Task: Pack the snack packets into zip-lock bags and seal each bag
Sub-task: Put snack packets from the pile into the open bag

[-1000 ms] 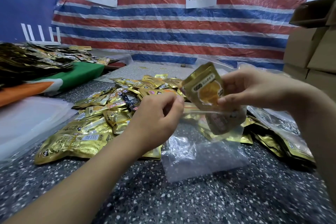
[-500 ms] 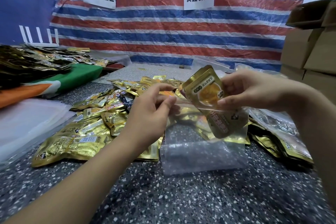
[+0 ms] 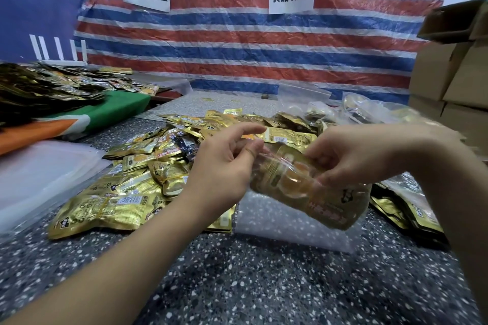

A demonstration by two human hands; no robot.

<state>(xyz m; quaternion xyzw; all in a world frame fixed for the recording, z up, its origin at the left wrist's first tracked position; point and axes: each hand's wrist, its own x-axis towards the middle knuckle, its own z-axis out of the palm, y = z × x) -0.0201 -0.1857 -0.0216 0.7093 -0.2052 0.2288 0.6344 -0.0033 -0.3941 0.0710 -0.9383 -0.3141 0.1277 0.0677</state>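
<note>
From the head view, both forearms reach in over the speckled desk (image 3: 237, 285). The left hand (image 3: 224, 163) pinches the zip-lock bag (image 3: 311, 192) mouth; the right hand (image 3: 353, 155) grips its other edge, apparently. Gold snack packets (image 3: 303, 185) sit inside, between the fingers.

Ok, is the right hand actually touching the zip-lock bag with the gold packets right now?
Touching. In the head view the right hand has its fingers curled over the top of the zip-lock bag, pinching the clear plastic over the gold packets.
</note>
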